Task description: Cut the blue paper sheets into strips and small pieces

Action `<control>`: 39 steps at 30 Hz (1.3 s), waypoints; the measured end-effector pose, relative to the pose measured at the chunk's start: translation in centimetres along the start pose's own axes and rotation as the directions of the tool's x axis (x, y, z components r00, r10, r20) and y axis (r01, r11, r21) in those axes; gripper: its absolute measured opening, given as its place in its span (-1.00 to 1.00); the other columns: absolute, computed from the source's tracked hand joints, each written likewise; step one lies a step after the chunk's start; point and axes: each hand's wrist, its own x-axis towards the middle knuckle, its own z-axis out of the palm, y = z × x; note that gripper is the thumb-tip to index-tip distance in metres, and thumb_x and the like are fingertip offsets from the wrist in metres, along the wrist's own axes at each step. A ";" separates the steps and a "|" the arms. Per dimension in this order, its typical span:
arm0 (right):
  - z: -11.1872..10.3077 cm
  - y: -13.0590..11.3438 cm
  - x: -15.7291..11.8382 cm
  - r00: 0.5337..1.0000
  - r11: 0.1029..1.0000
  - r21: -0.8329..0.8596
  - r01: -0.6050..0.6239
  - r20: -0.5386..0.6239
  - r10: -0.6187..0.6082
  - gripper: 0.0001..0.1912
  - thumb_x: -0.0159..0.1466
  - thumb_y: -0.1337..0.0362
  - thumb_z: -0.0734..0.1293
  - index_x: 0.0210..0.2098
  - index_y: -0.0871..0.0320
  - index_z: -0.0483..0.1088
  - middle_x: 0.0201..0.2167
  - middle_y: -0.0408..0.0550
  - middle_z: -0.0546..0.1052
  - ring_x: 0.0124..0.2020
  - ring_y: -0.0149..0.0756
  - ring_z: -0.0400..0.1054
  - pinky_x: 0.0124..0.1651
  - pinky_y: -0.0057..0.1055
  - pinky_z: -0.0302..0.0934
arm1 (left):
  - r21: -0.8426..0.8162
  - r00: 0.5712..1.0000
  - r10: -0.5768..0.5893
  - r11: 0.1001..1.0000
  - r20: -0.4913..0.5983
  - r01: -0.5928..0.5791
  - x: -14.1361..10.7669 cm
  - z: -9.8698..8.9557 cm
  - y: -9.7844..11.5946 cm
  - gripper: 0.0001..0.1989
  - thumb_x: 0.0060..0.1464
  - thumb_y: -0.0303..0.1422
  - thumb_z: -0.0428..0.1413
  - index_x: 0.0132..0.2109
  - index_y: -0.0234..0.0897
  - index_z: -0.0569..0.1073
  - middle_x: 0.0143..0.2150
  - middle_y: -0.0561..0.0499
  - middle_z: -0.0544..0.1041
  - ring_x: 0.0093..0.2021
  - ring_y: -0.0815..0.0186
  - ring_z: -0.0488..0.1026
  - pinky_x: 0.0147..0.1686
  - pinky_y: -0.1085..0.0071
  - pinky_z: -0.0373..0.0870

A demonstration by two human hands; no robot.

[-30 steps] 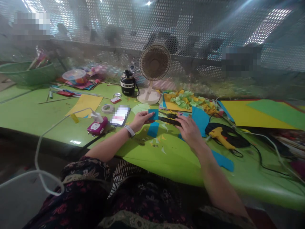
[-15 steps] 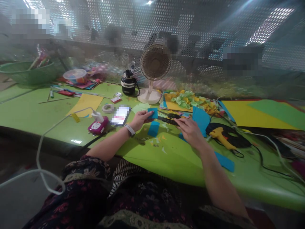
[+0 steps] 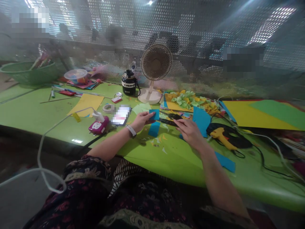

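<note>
L hand (image 3: 142,121) pinches blue paper sq (image 3: 154,114) w/ fingertips, black scissors (image 3: 168,121) point sideways at it from R hand (image 3: 189,132), its grip hard to tell

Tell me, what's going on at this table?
A person sits at a green table, working with bare hands. Their left hand holds a small piece of blue paper at the fingertips, while their right hand is at a black tool, perhaps scissors. More blue paper pieces lie nearby, along with a yellow glue gun and a heap of yellow and green paper shapes.
</note>
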 end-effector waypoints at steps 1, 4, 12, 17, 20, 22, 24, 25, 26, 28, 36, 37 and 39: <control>0.0 0.0 0.0 1.000 1.000 -0.007 0.004 -0.006 -0.004 -0.53 0.47 0.28 0.20 0.33 0.11 0.37 -0.03 0.20 0.54 0.00 0.05 0.41 -0.02 -0.05 0.32 | -0.003 1.000 -0.002 1.000 -0.004 0.002 0.0 0.0 0.0 -0.55 -0.27 -0.23 0.54 -0.42 -0.35 0.45 -0.36 0.05 0.59 -0.32 0.35 0.59 -0.08 0.28 0.57; 0.1 -0.3 0.0 1.000 1.000 -0.012 -0.009 -0.008 0.009 -0.55 0.48 0.28 0.18 0.31 0.11 0.38 -0.02 0.19 0.54 0.01 0.04 0.41 -0.01 -0.05 0.32 | 0.000 1.000 -0.009 1.000 0.004 0.009 -0.1 0.0 -0.1 -0.54 -0.28 -0.22 0.54 -0.42 -0.35 0.44 -0.38 0.06 0.58 -0.32 0.35 0.59 -0.09 0.29 0.58; 0.4 -0.2 -0.1 1.000 0.999 0.042 -0.027 0.015 0.027 -0.55 0.47 0.26 0.17 0.29 0.08 0.40 -0.03 0.18 0.54 0.00 0.03 0.41 0.00 -0.02 0.33 | 0.004 1.000 -0.026 1.000 -0.002 0.026 -0.2 0.1 -0.3 -0.59 -0.19 -0.25 0.51 -0.39 -0.36 0.47 -0.36 0.06 0.58 -0.30 0.35 0.60 -0.08 0.31 0.57; 0.5 -0.4 0.0 0.999 0.999 0.030 -0.022 0.043 0.021 -0.56 0.46 0.27 0.18 0.28 0.07 0.42 -0.02 0.19 0.54 -0.01 0.04 0.42 -0.01 -0.01 0.34 | -0.001 0.998 -0.058 0.998 0.000 0.058 -0.3 0.2 -0.6 -0.62 -0.14 -0.30 0.50 -0.40 -0.37 0.46 -0.38 0.08 0.57 -0.35 0.38 0.59 -0.13 0.33 0.57; 0.5 -0.5 0.0 0.999 0.999 0.049 -0.012 0.051 0.010 -0.55 0.46 0.28 0.19 0.29 0.06 0.41 -0.03 0.20 0.55 -0.01 0.03 0.43 -0.01 -0.01 0.35 | 0.002 0.998 -0.059 0.998 0.004 0.059 -0.3 0.2 -0.7 -0.61 -0.13 -0.30 0.50 -0.42 -0.36 0.42 -0.39 0.08 0.56 -0.35 0.36 0.60 -0.13 0.32 0.57; 0.5 -0.4 0.0 0.999 0.998 0.059 -0.009 0.047 0.006 -0.55 0.46 0.28 0.20 0.30 0.05 0.40 -0.04 0.19 0.55 -0.01 0.02 0.43 -0.01 -0.02 0.35 | 0.012 0.998 -0.062 0.998 0.007 0.062 -0.3 0.1 -0.7 -0.61 -0.13 -0.29 0.50 -0.42 -0.36 0.43 -0.38 0.07 0.57 -0.35 0.35 0.60 -0.14 0.32 0.57; 0.6 -0.4 0.0 0.999 0.998 0.062 -0.003 0.047 0.000 -0.55 0.46 0.29 0.19 0.29 0.07 0.41 -0.04 0.19 0.55 -0.01 0.03 0.43 -0.01 -0.02 0.36 | 0.027 0.998 -0.066 0.997 0.004 0.066 -0.2 0.1 -0.9 -0.62 -0.12 -0.28 0.49 -0.41 -0.37 0.45 -0.39 0.06 0.57 -0.36 0.36 0.59 -0.16 0.33 0.57; 0.6 -0.4 0.0 0.999 0.998 0.064 0.001 0.050 -0.004 -0.55 0.46 0.29 0.19 0.29 0.09 0.41 -0.05 0.20 0.56 -0.01 0.03 0.43 -0.02 -0.01 0.37 | 0.035 0.998 -0.069 0.997 0.000 0.069 -0.2 0.1 -1.0 -0.62 -0.12 -0.28 0.50 -0.42 -0.37 0.45 -0.40 0.06 0.57 -0.38 0.38 0.58 -0.17 0.34 0.57; 0.5 -0.4 0.0 0.998 0.998 0.068 0.004 0.055 -0.007 -0.55 0.46 0.29 0.20 0.29 0.10 0.41 -0.05 0.21 0.56 -0.01 0.04 0.43 -0.02 0.00 0.37 | 0.043 0.997 -0.073 0.996 -0.001 0.073 -0.2 0.1 -1.0 -0.62 -0.13 -0.27 0.50 -0.42 -0.37 0.46 -0.41 0.06 0.57 -0.39 0.39 0.57 -0.18 0.36 0.57; 0.4 -0.6 0.1 0.998 0.996 0.085 0.009 0.067 -0.015 -0.55 0.45 0.29 0.22 0.29 0.10 0.41 -0.04 0.21 0.56 0.00 0.05 0.43 -0.02 0.01 0.38 | 0.056 0.997 -0.078 0.995 -0.001 0.078 -0.2 0.1 -1.0 -0.62 -0.15 -0.28 0.51 -0.43 -0.37 0.47 -0.42 0.06 0.57 -0.40 0.40 0.56 -0.19 0.37 0.58; 0.9 0.0 -0.3 0.989 0.993 0.086 -0.077 0.137 0.065 -0.54 0.43 0.28 0.19 0.29 0.07 0.41 0.00 0.18 0.56 0.01 0.03 0.45 0.03 0.05 0.41 | 0.194 0.994 -0.044 0.979 -0.104 0.063 1.3 -1.7 1.2 -0.69 -0.09 -0.33 0.47 -0.41 -0.35 0.50 -0.41 -0.04 0.61 -0.37 0.29 0.62 -0.18 0.33 0.57; 1.3 0.2 -0.5 0.986 0.992 0.042 -0.119 0.123 0.113 -0.53 0.43 0.28 0.19 0.28 0.09 0.42 -0.02 0.18 0.56 0.01 0.04 0.45 0.03 0.05 0.41 | 0.273 0.993 -0.060 0.958 -0.106 0.087 1.6 -2.1 1.3 -0.68 -0.11 -0.33 0.48 -0.45 -0.35 0.48 -0.44 -0.05 0.60 -0.41 0.27 0.61 -0.23 0.33 0.56; 1.9 0.5 -1.0 0.976 0.981 -0.043 -0.187 0.106 0.190 -0.56 0.42 0.29 0.19 0.24 0.11 0.45 -0.06 0.17 0.57 -0.02 0.04 0.46 0.00 0.00 0.42 | 0.432 0.991 -0.070 0.895 -0.112 0.112 2.0 -2.8 1.2 -0.65 -0.17 -0.35 0.48 -0.54 -0.31 0.43 -0.55 -0.02 0.55 -0.50 0.25 0.57 -0.34 0.33 0.54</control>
